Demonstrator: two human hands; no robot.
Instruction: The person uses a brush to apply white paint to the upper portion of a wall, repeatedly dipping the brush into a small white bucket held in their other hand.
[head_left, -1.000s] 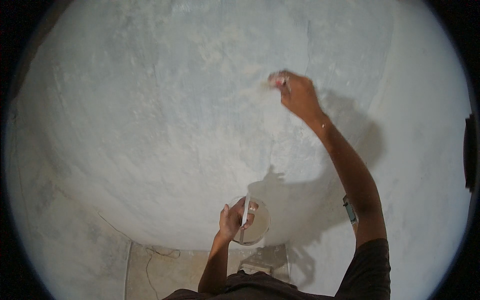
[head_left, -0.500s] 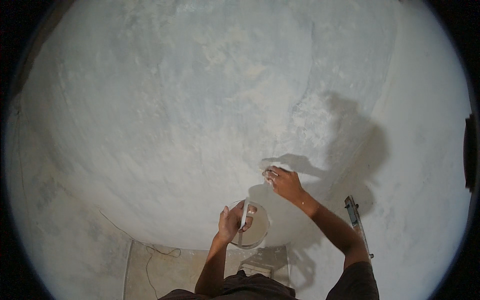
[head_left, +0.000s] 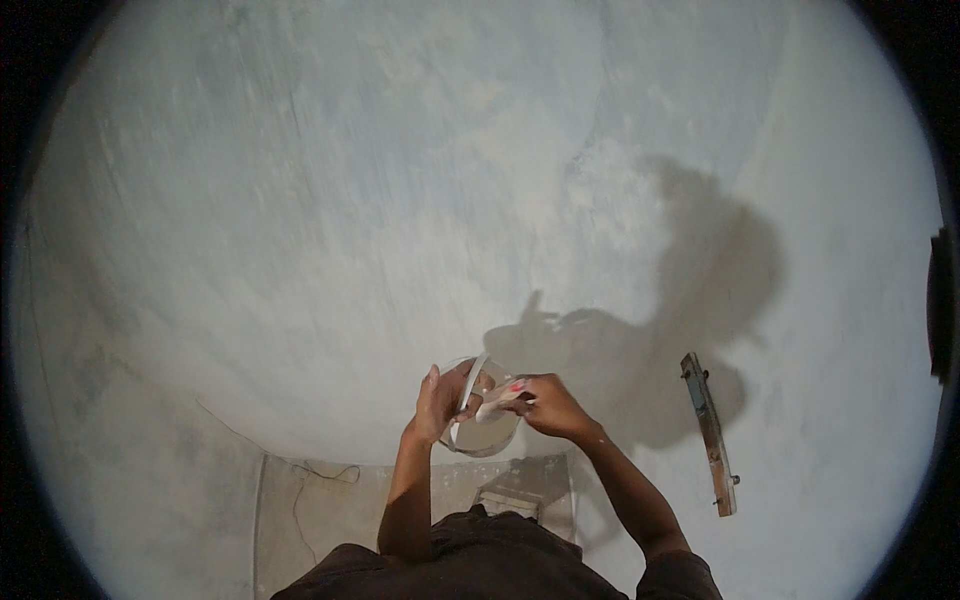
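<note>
My left hand (head_left: 432,402) is closed round a white strip (head_left: 470,390) that crosses the mouth of a round pale tub (head_left: 490,437). Some of its fingertips show past the strip. I cannot tell whether the strip is a handle or a separate blade. My right hand (head_left: 548,405) grips a small flat scraper (head_left: 496,399) with a red spot near the fingers and whitish paste on it. Its pale end lies over the tub, close to the strip. The fingers partly hide the scraper.
A large wall (head_left: 380,220) with patchy white and grey coating fills the view ahead. On the right, a narrow bar (head_left: 709,435) with small knobs lies against the pale surface. A thin wire (head_left: 330,472) hangs at lower left. My shadow falls on the wall.
My right hand has come away from the wall, down and left, to the tub. My left hand and the tub sit slightly higher and further left in view.
</note>
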